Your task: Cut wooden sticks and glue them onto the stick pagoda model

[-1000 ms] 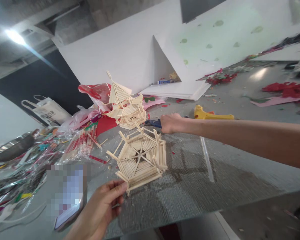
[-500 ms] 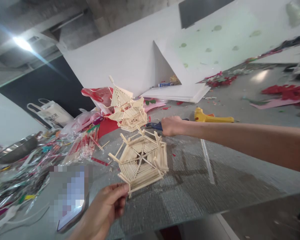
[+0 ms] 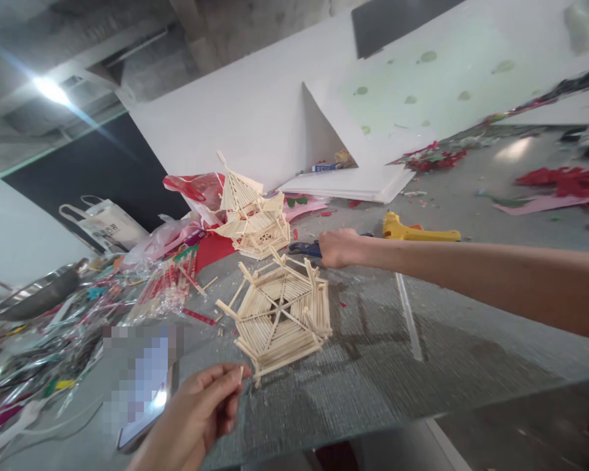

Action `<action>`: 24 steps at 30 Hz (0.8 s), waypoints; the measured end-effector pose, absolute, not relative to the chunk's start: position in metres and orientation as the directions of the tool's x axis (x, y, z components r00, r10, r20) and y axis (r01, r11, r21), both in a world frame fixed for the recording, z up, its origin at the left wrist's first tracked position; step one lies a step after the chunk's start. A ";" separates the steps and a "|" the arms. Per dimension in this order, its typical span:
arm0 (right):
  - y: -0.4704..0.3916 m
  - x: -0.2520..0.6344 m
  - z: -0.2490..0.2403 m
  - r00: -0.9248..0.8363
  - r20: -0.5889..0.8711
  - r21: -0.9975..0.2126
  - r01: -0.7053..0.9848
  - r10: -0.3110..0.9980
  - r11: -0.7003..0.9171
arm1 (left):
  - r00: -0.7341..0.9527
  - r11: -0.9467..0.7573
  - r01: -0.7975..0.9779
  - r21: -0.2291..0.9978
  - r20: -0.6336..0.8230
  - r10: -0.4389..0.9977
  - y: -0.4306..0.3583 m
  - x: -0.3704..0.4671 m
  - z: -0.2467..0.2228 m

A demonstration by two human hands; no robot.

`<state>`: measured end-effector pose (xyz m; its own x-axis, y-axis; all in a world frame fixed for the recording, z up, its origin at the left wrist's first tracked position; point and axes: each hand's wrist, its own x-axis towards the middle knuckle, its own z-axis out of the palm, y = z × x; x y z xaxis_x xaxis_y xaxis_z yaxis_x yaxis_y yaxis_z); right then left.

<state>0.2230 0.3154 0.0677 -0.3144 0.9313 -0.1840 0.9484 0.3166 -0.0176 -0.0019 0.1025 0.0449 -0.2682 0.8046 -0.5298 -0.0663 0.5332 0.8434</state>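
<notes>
A hexagonal frame of pale wooden sticks point(image 3: 282, 314) lies on the grey table in the middle, with short posts standing at its corners. My left hand point(image 3: 209, 399) is closed in a pinch on a small piece of stick point(image 3: 241, 373), just off the frame's near left corner. Beyond the frame, my right hand point(image 3: 338, 248) is wrapped round a dark blue tool point(image 3: 307, 249), which lies low against the table. A roofed stick model point(image 3: 255, 216) stands behind the frame, left of my right hand.
A yellow glue gun point(image 3: 417, 232) lies beyond my right forearm, and a clear glue stick point(image 3: 409, 317) on its near side. A phone point(image 3: 147, 386) is left of my left hand. Plastic wrappers and wires point(image 3: 78, 327) crowd the left; white boards point(image 3: 348, 181) lie behind.
My left hand has moved slightly left and away from the frame's near corner, and a small stick piece now shows at its fingertips. My right hand has stayed on the blue tool.
</notes>
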 end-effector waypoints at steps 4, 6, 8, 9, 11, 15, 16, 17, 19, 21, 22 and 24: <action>0.314 0.222 0.069 -0.324 -0.194 -0.012 0.944 0.926 0.329 | -0.247 0.570 -0.070 0.819 -0.568 0.785 0.104 -0.001 0.046; 0.313 0.222 0.070 -0.327 -0.196 -0.011 0.943 0.924 0.331 | -0.246 0.580 -0.079 0.811 -0.580 0.777 0.106 -0.001 0.046; 0.312 0.223 0.070 -0.325 -0.195 -0.012 0.944 0.925 0.329 | -0.243 0.575 -0.085 0.813 -0.577 0.780 0.108 -0.001 0.046; 0.312 0.223 0.070 -0.324 -0.194 -0.013 0.945 0.926 0.328 | -0.241 0.569 -0.084 0.818 -0.571 0.785 0.109 -0.001 0.046; 0.312 0.224 0.070 -0.322 -0.192 -0.016 0.945 0.927 0.325 | -0.236 0.558 -0.075 0.826 -0.559 0.795 0.111 0.000 0.045; 0.312 0.225 0.070 -0.328 -0.189 -0.023 0.944 0.925 0.330 | -0.256 0.575 -0.067 0.815 -0.571 0.780 0.114 0.003 0.042; 0.312 0.225 0.070 -0.331 -0.190 -0.024 0.943 0.924 0.333 | -0.259 0.579 -0.065 0.813 -0.574 0.777 0.115 0.003 0.042; 0.312 0.225 0.070 -0.336 -0.190 -0.026 0.941 0.923 0.337 | -0.259 0.582 -0.059 0.811 -0.575 0.776 0.115 0.004 0.041; 0.311 0.226 0.070 -0.340 -0.189 -0.029 0.940 0.921 0.340 | -0.245 0.587 -0.032 0.809 -0.576 0.780 0.115 0.004 0.040; 0.310 0.226 0.070 -0.342 -0.189 -0.033 0.939 0.921 0.342 | -0.236 0.594 0.000 0.805 -0.577 0.782 0.115 0.003 0.039; 0.310 0.227 0.070 -0.342 -0.191 -0.035 0.939 0.920 0.342 | -0.237 0.597 0.011 0.802 -0.578 0.781 0.116 0.002 0.038; 0.310 0.227 0.071 -0.341 -0.191 -0.038 0.940 0.920 0.340 | -0.249 0.598 0.015 0.801 -0.576 0.778 0.117 0.001 0.037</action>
